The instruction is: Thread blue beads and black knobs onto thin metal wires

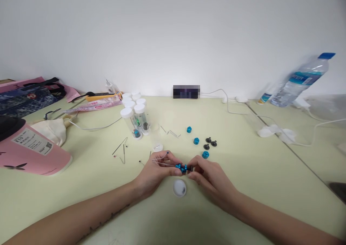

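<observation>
L hand (155,171) grip closed on blue part (181,168) w/ bent wire (164,163); R hand (214,174) pinches black pc (190,168); 3 blue pcs (196,141) on worktop (238,144).

Through the head camera I can read "E10" on the white label (32,141) of the pink cup (58,158); the smaller lines under it are too fine for me, though I make out a square code (48,147) at its right end; on the blue band (307,78) of the water bottle (283,91) I get the letters "TER", the rest curving out of my sight; the pink packet (104,105) carries printed Chinese characters, too small for me to read surely; the print on the small orange-and-blue container (264,98) is blurred; the dark display (186,92) is pixelated past reading.
</observation>
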`<state>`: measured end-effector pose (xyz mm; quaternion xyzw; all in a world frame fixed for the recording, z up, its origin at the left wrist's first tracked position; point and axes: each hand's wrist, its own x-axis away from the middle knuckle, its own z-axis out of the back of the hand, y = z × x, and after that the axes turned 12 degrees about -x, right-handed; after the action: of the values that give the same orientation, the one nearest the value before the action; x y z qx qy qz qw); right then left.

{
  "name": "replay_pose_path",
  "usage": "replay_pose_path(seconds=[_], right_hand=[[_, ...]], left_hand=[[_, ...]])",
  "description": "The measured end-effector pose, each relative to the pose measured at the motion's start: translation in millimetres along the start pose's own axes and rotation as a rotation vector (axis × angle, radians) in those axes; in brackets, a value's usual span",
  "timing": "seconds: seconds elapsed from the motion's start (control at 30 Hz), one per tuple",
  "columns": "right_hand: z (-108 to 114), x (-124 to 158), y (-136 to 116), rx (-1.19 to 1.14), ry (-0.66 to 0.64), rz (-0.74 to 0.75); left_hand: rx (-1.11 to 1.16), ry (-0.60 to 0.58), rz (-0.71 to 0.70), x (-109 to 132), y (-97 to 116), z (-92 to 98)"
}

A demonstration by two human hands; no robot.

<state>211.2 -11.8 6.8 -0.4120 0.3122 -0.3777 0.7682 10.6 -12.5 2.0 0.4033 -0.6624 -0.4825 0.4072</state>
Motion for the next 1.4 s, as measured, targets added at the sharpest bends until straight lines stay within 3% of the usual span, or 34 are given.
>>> replay_pose_path(seconds=[0.17,0.4,0.63,0.87,1.0,1.17,1.3,1.4], right_hand=[[2.1,-2.1,1.5,-0.093,-0.052,-0.005],[-1.8,0.9,1.7,-0.133,0.047,-0.065],[2.1,-2.1,0.2,-0.057,-0.021,0.009],[-1.3,1.1,-1.3,0.008,0.065,0.082],[0.1,0.8,-1.1,0.067,-0.010,0.052],[-1.0,1.2,-0.5,0.083,0.063,0.076],[-0.9,1.1,-1.4,0.077,-0.014,0.033],[-1.5,1.3,-1.6,0.097,0.021,0.024]], left_hand=[[0.009,-0.010,-0.008,-1.2,1.1,0.2],[0.031,0.018,-0.008,-1.1,2.5,-0.8],[-0.005,0.013,0.009,-1.0,2.3,-0.7],[0.013,0.023,-0.005,-1.2,2.3,-0.4],[0.004,-0.021,0.009,-0.4,2.7,-0.6],[0.000,0.001,-0.003,-0.9,2.7,-0.4],[-0.012,-0.012,0.006,-1.2,1.8,-0.5],[-0.003,-0.026,0.006,-1.4,2.2,-0.4]])
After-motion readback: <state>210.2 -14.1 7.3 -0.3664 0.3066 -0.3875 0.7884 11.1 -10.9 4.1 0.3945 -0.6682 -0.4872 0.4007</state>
